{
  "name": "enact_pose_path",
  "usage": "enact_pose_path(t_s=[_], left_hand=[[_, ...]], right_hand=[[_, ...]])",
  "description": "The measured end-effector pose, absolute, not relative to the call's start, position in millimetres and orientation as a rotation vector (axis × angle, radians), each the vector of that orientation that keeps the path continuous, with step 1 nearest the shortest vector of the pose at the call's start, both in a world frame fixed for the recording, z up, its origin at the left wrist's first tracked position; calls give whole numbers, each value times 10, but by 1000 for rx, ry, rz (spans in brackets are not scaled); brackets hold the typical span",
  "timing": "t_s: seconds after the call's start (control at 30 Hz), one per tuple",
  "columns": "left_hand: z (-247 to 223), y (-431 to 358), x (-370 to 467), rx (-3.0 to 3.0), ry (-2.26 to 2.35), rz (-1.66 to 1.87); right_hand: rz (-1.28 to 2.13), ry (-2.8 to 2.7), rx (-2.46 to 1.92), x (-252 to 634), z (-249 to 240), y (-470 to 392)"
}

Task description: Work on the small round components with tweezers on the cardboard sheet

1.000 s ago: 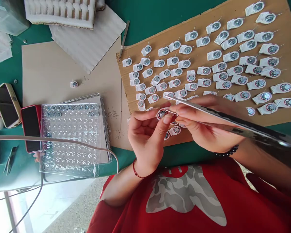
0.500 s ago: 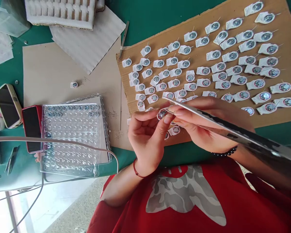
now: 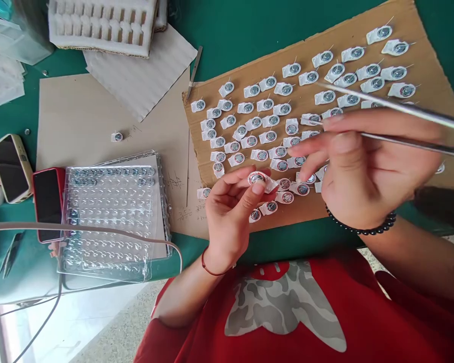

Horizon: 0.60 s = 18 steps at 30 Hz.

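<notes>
Left hand (image 3: 230, 209), a red cord at its wrist, pinches a small round metal disc on a white paper tab (image 3: 258, 179) between thumb and forefinger, just off the near edge of the cardboard sheet (image 3: 419, 35). At about two o'clock from it, the right hand (image 3: 366, 161), a dark bead bracelet on its wrist, grips long metal tweezers (image 3: 401, 108) whose shafts run off toward three o'clock; its fingers are curled round them, the tips apart from the held disc. Rows of like discs on white tabs (image 3: 272, 108) cover the cardboard from nine o'clock to one o'clock of the right hand. At nine o'clock of the left hand lies a clear plastic blister tray (image 3: 113, 217), its far rows filled, with two phones (image 3: 26, 186) beyond it on the green table (image 3: 230, 30).
</notes>
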<state>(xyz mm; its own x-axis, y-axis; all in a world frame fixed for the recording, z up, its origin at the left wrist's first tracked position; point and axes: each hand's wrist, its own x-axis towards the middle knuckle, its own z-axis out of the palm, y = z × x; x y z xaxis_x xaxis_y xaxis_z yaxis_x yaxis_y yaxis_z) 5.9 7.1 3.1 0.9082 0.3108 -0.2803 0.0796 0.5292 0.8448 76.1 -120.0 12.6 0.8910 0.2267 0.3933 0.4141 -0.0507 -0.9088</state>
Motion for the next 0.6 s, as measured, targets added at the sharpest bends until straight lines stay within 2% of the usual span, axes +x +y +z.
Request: enact_pose_path(t_s=[0.1,0.33,0.6], left_hand=[[21,71,59,1005,420,157],[-31,79,41,1092,357,157],[-22,89,41,1080,375,26]], right_hand=[[-193,-574,-1556,774,75,-1116],[-89,-714,-1670,741,19,-1131],[-84,-451,-1614,824,41,-1111]])
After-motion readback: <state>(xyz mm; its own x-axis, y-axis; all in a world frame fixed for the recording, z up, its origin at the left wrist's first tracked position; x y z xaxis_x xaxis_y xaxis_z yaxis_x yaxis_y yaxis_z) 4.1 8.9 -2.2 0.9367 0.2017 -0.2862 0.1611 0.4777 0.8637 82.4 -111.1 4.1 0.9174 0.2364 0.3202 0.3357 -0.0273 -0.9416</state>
